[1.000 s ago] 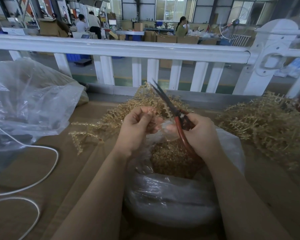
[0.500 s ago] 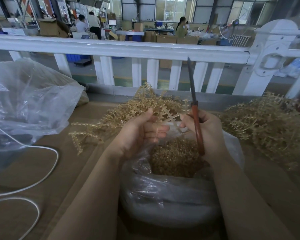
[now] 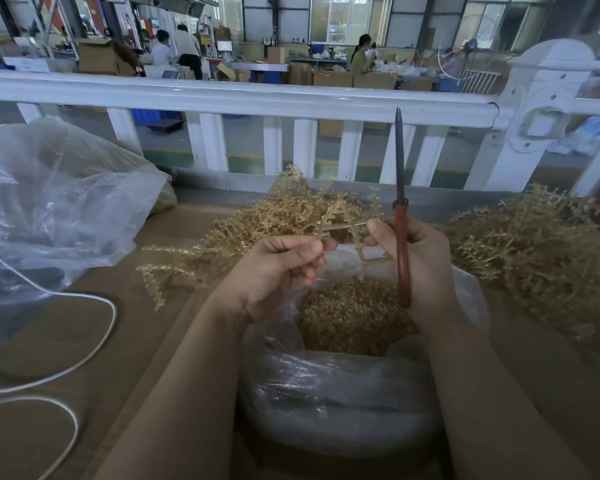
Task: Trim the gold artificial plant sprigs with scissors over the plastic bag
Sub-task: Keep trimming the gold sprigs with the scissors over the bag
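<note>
While the left hand [image 3: 278, 271] pinches one end of the gold sprig [image 3: 343, 226], its stem runs crosswise to the right hand [image 3: 426, 268]. That hand grips the scissors [image 3: 401, 216] upright, blades closed, above the plastic bag [image 3: 343, 403].

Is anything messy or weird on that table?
Nothing is spilled: the trimmed gold bits sit inside the plastic bag. One odd thing: the scissors in the right hand point straight up, blades closed, not cutting the sprig.

The brown table [image 3: 101, 358] carries gold sprig piles [image 3: 541, 258], two clear plastic bags [image 3: 340, 403] and a white cord [image 3: 84, 344].
</note>
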Action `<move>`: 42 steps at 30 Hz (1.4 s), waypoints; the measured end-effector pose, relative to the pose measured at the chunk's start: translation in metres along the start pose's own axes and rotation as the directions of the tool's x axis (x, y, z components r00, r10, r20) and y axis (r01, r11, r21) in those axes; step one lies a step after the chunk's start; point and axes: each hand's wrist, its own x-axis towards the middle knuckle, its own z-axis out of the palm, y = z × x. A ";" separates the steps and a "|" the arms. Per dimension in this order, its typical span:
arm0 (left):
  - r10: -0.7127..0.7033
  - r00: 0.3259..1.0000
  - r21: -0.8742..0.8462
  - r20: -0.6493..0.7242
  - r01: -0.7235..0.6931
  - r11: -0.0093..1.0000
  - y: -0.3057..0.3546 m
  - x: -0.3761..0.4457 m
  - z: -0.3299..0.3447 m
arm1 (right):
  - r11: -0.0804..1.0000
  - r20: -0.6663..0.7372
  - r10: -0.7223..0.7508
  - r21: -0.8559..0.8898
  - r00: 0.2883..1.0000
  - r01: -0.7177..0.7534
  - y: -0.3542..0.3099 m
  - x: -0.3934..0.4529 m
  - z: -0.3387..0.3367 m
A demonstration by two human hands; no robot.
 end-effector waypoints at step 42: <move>0.282 0.906 -0.114 -0.315 -0.331 0.937 -0.005 0.009 0.009 | 0.482 0.246 -0.287 -0.798 0.926 0.361 0.013 -0.007 0.009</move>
